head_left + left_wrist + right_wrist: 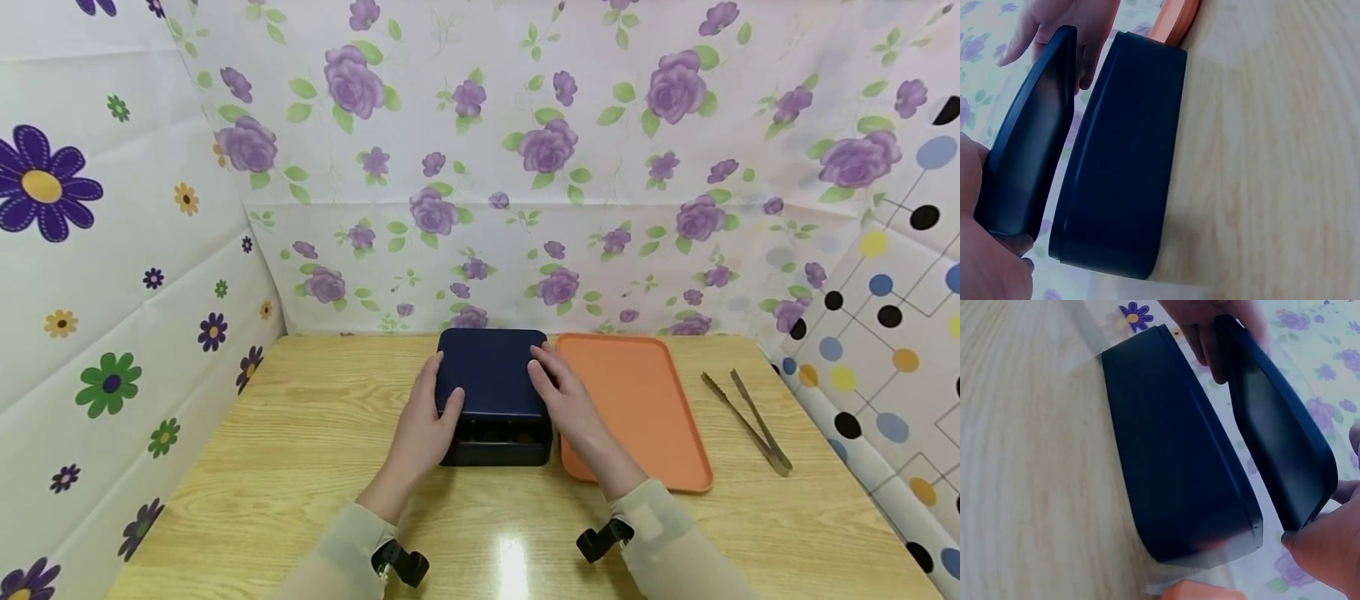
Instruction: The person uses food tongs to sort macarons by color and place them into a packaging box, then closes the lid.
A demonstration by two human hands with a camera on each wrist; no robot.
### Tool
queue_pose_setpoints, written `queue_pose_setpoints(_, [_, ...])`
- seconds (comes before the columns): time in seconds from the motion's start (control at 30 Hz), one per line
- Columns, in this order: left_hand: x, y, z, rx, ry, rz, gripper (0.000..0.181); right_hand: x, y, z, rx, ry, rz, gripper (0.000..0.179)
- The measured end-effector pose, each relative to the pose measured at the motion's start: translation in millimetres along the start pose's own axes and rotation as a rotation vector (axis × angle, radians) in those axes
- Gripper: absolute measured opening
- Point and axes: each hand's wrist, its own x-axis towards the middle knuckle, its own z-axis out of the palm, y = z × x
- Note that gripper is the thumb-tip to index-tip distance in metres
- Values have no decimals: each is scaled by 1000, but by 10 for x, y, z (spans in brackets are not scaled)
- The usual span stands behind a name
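A navy blue lid (491,371) is held level above a matching navy box (495,456) on the table, and a gap shows between the two. My left hand (422,427) grips the lid's left side, thumb near its front corner. On the opposite side, my right hand (576,410) grips the lid's right edge. In the left wrist view the lid (1029,137) is apart from the box (1125,150), its hollow underside showing. Through the gap, dividers and dim contents appear inside the box; what they are I cannot tell.
An orange tray (633,408) lies right beside the box, partly under my right forearm. Farther right, metal tongs (753,425) rest on the wooden table (330,417) with their arms spread. Flowered cloth (480,167) hangs behind, with patterned cloths at both sides.
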Motion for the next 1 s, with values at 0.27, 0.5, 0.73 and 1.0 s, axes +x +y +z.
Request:
queue_pose_setpoints(0.27, [-86,-44,68,-9,5,-19,71,-46,90,46,-87,12,-9,63])
queue_pose_setpoints(0.5, [-143,-127,135,-8,3,-13,72,-83,133,78,-82,8,1,62])
queue_pose_setpoints(0.73, [-172,-155,186,8,-17,-15,75,-107,191,98,-66,1,35,63])
queue_pose_setpoints(1.0, [-206,-212,206,43,-25,-13,74,-140,220,130,-72,-29,62,68])
